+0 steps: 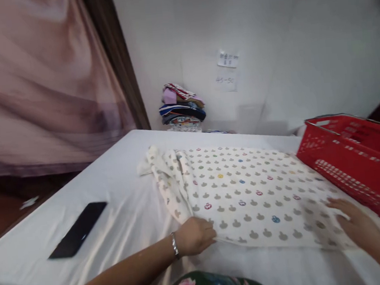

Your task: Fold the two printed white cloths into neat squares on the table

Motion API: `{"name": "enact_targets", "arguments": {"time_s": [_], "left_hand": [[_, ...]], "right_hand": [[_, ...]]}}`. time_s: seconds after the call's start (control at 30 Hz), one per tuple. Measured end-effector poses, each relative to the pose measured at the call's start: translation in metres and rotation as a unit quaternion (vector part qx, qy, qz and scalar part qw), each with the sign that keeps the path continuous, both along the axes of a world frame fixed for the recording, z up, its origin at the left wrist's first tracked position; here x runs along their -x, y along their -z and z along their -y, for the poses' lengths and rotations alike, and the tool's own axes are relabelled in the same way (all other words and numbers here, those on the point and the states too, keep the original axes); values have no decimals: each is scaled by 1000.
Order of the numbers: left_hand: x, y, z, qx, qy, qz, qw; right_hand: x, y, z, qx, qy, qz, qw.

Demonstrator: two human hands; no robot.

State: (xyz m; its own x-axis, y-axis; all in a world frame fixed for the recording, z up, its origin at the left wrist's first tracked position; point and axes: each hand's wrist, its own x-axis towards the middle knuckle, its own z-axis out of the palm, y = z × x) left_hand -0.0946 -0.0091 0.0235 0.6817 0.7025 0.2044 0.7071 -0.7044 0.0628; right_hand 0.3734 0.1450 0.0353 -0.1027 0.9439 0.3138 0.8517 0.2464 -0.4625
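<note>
A white cloth (pixel 235 192) printed with small grey and coloured apple-like shapes lies spread over the white-covered table. Its left end is bunched up in loose folds. My left hand (pixel 195 236), with a silvery bracelet at the wrist, is closed on the cloth's near edge, toward the left. At the cloth's near right part is my right hand (pixel 355 223), somewhat blurred, its fingers and thumb apart, over or on the fabric. Whether its fingertips press on the cloth is hard to see.
A red plastic basket (pixel 352 153) stands at the right, beside the cloth. A black phone-like slab (pixel 79 229) lies at the left on the table sheet (pixel 120 189). Folded clothes (pixel 182 109) are stacked beyond the far edge, against the wall. A pink curtain (pixel 36 85) hangs at the left.
</note>
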Motion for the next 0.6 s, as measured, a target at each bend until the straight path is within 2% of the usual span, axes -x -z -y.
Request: {"name": "enact_targets", "arguments": {"time_s": [0.07, 0.17, 0.23, 0.27, 0.33, 0.4, 0.5, 0.6], "left_hand": [[-2, -2, -3, -6, -13, 13, 1000], [-3, -5, -8, -10, -39, 35, 999], [-1, -8, -10, -9, -63, 46, 997], [2, -10, -10, -8, -79, 48, 996], [8, -13, -8, -3, -105, 49, 993], [16, -14, -5, 3, -114, 49, 992], [29, -11, -1, 16, -68, 54, 996], [43, -6, -2, 16, -18, 53, 998]], "right_hand": [[78, 1, 22, 96, -122, -52, 986], [192, -5, 68, 136, -337, -42, 931], [249, -11, 91, 133, -413, -28, 901], [269, -13, 97, 135, -417, -22, 898], [294, -15, 103, 152, -412, -12, 898], [301, -12, 104, 190, -413, -3, 891], [295, -4, 108, 240, -424, 3, 873], [285, 5, 118, 257, -419, 0, 871]]}}
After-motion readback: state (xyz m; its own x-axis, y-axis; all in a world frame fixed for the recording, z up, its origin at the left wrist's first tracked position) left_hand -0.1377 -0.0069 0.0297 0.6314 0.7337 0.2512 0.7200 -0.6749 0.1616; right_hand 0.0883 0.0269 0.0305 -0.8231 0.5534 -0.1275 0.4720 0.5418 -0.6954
